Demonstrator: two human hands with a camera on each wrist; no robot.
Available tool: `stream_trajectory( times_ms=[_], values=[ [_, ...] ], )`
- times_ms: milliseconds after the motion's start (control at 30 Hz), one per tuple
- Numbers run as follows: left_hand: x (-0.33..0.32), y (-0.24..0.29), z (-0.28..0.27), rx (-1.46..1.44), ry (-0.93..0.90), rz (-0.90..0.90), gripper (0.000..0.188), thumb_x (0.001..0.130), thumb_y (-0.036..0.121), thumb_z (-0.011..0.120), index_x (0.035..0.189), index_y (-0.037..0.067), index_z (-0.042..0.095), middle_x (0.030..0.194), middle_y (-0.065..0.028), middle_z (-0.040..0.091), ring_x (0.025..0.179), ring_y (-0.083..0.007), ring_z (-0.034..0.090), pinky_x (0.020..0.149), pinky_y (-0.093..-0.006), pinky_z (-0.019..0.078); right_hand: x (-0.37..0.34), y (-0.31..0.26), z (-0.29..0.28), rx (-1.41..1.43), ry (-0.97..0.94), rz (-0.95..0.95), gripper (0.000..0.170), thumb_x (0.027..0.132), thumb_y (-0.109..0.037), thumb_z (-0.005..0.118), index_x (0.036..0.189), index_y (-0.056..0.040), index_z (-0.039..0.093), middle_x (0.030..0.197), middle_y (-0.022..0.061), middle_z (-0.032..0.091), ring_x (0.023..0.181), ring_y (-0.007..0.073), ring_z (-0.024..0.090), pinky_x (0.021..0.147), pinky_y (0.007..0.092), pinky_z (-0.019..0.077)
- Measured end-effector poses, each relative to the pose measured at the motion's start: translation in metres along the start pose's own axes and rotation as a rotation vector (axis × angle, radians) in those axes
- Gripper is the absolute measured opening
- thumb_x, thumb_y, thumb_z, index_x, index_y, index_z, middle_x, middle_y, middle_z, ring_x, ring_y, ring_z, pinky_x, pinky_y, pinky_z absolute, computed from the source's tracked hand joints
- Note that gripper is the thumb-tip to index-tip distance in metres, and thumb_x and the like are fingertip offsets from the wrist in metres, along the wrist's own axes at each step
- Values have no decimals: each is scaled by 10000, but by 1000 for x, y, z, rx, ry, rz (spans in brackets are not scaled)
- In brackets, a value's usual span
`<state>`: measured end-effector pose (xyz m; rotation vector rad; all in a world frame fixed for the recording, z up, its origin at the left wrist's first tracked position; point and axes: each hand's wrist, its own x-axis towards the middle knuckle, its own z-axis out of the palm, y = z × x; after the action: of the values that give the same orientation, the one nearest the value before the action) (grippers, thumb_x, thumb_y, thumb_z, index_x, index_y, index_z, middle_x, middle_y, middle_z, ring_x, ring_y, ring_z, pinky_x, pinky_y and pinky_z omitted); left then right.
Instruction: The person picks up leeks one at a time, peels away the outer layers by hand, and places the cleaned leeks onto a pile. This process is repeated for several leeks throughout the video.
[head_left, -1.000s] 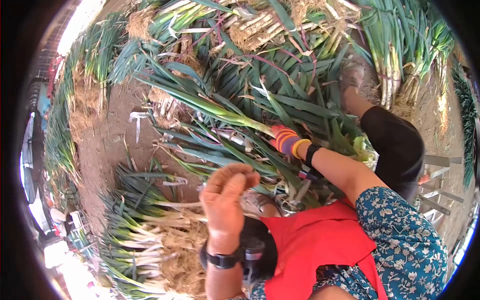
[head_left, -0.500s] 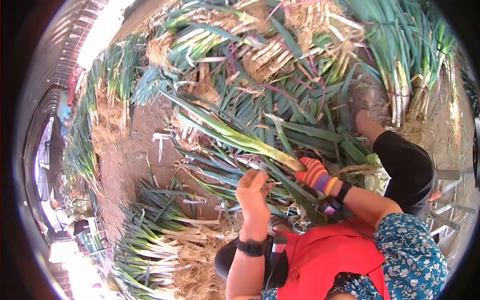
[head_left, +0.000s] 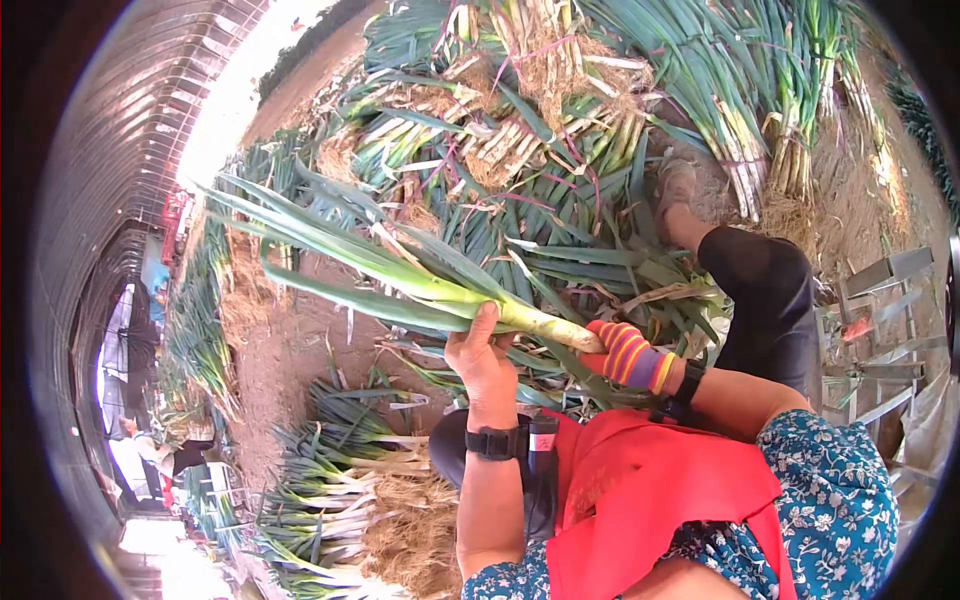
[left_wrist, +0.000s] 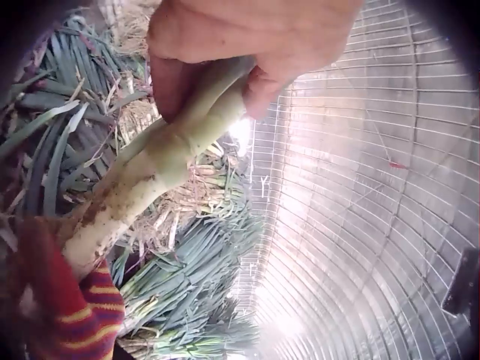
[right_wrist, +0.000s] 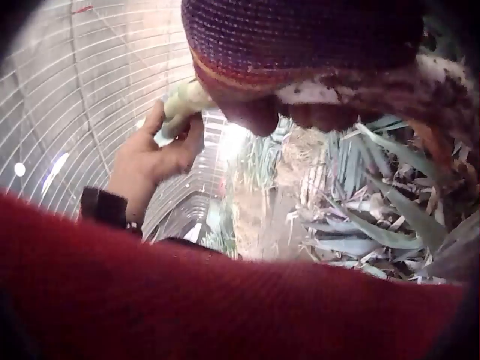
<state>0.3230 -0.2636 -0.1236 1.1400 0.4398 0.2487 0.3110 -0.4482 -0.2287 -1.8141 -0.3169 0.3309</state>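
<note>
A single leek (head_left: pixel 520 318) with long green leaves and a pale stem slants across the front of the person in the head view. The bare left hand (head_left: pixel 483 360) pinches it between thumb and fingers where the leaves begin to fan out. At the stem's lower end, the right hand (head_left: pixel 632 358) grips it in a striped red, yellow and purple glove. Brown dirt clings to the stem (left_wrist: pixel 124 199) in the left wrist view, between the two hands. The glove covers the leek's root end.
Trimmed leaves and loose leeks (head_left: pixel 560 230) are heaped on the ground ahead. Tied bundles (head_left: pixel 735 150) lie at the upper right. A row of leeks with bushy roots (head_left: pixel 410 535) lies at lower left. A metal rack (head_left: pixel 880 340) stands at the right.
The left hand, raised apart from the leek earlier, has moved onto it and now pinches it. The leek's leafy end has lifted toward the camera. The right hand keeps its grip at the stem.
</note>
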Motion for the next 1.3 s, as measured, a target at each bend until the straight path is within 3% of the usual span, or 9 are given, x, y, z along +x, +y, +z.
stream_trajectory(
  times_ms=[100, 400, 467, 600, 767, 933, 1067, 1267, 1300],
  values=[
    [-9, 18, 15, -2, 60, 84, 401, 735, 134, 717, 1088, 20, 561, 1001, -80, 594, 860, -236, 604, 655, -392, 533, -4, -32, 0, -316, 119, -67, 293, 728, -228, 679, 955, -60, 605, 798, 165, 642, 705, 346, 624, 585, 400, 479],
    [-14, 36, 47, 60, 93, 227, 398, 749, 134, 705, 1094, -3, 561, 1016, -100, 598, 843, -230, 619, 586, -366, 548, -2, -41, -2, -341, 490, -321, 231, 683, -196, 682, 833, -80, 551, 767, 146, 594, 697, 338, 600, 569, 411, 463],
    [-8, 15, 53, 3, 223, 329, 392, 753, 120, 687, 1105, 7, 556, 1022, -95, 595, 844, -234, 617, 590, -358, 548, -3, -43, -21, -658, 545, -443, 328, 652, -235, 679, 887, -66, 524, 775, 129, 544, 698, 304, 563, 588, 394, 429],
    [-28, 15, 64, -179, 170, 65, 288, 775, 135, 643, 1014, -15, 586, 965, -114, 592, 772, -228, 606, 560, -359, 518, -10, -41, -37, -742, 648, -501, 333, 626, -237, 670, 872, -79, 512, 775, 109, 536, 712, 297, 558, 613, 414, 422],
    [-17, 19, 18, -110, -150, -13, 278, 833, 162, 615, 1072, 28, 566, 1016, -98, 597, 927, -231, 585, 774, -402, 516, -19, -36, -42, -709, 630, -538, 349, 639, -258, 673, 893, -70, 524, 774, 106, 541, 735, 306, 562, 639, 419, 428],
    [-27, 29, 23, -152, 8, 7, 276, 809, 128, 612, 1053, 7, 573, 955, -109, 604, 885, -241, 596, 740, -432, 528, -20, -21, -34, -701, 505, -498, 399, 670, -294, 679, 967, -58, 557, 841, 130, 575, 712, 319, 570, 639, 405, 446],
    [-19, 18, 7, -144, -72, 36, 205, 847, 114, 539, 1010, -8, 570, 946, -116, 617, 860, -241, 602, 773, -402, 522, -18, -21, -22, -340, 303, -290, 364, 725, -294, 684, 973, -44, 594, 787, 144, 619, 725, 329, 601, 663, 400, 472],
    [-37, -4, 16, -477, -156, -116, 144, 808, 22, 517, 934, -21, 572, 932, -138, 625, 863, -237, 618, 769, -356, 524, -25, -51, -23, 346, 33, -48, 369, 750, -199, 736, 1022, 11, 602, 815, 42, 641, 731, 72, 540, 644, 274, 456],
    [-32, -28, -7, 253, -247, 227, 163, 788, -9, 523, 941, -23, 579, 924, -141, 632, 861, -239, 623, 767, -348, 520, -23, -51, -23, 519, 11, -66, 369, 760, -210, 731, 1023, 13, 600, 810, 31, 632, 735, 70, 533, 644, 273, 455]
  ],
)
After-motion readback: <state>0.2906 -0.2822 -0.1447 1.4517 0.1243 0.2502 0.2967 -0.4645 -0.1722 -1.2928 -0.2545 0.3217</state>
